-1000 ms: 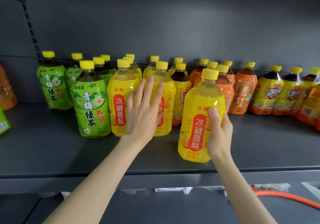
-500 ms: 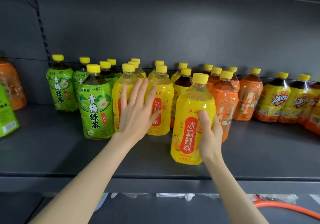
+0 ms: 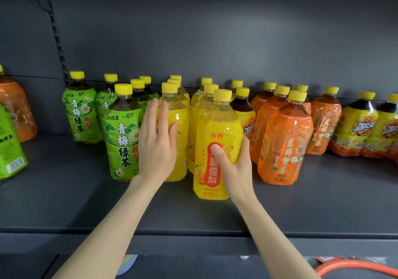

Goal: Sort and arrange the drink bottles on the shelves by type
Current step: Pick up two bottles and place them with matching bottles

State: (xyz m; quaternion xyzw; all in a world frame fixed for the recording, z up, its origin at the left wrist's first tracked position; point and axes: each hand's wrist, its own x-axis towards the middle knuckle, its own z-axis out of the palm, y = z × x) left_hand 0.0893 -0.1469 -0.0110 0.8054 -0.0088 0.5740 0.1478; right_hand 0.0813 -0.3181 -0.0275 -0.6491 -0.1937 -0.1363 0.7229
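**Right hand** [image 3: 237,168]: It grips the front yellow bottle [image 3: 217,125] at the lower half of its body. The thumb lies across the red label. The fingers wrap round the bottle's 3 o'clock side. The grasp is closed firmly on the bottle.

**Front yellow bottle:** It stands upright on the grey shelf [image 3: 323,203], close to the frame centre and forward of the rows behind it. Its yellow cap is fitted.

**Left hand** [image 3: 156,149]: The fingers are straight and close together, and the palm lies flat against the second yellow bottle [image 3: 182,119]. The hand curls round nothing. This bottle stands just beside the front yellow bottle, at its 9 o'clock. More yellow bottles stand behind both, toward 12 o'clock.

**Green tea bottles** [image 3: 122,138]: The group stands upright at 9 o'clock of the left hand. The nearest one is just beside the second yellow bottle.

**Orange bottles** [image 3: 286,140]: The group stands at 3 o'clock of the front yellow bottle. The nearest one is just beside the right hand. A dark-topped bottle [image 3: 242,106] stands at 1 o'clock of the front yellow bottle, between the yellow and orange groups.

**Iced tea bottles** [image 3: 357,127]: They stand at the 3 o'clock edge of the frame.

**Orange hose** [image 3: 353,264]: It lies below the shelf, at 5 o'clock.
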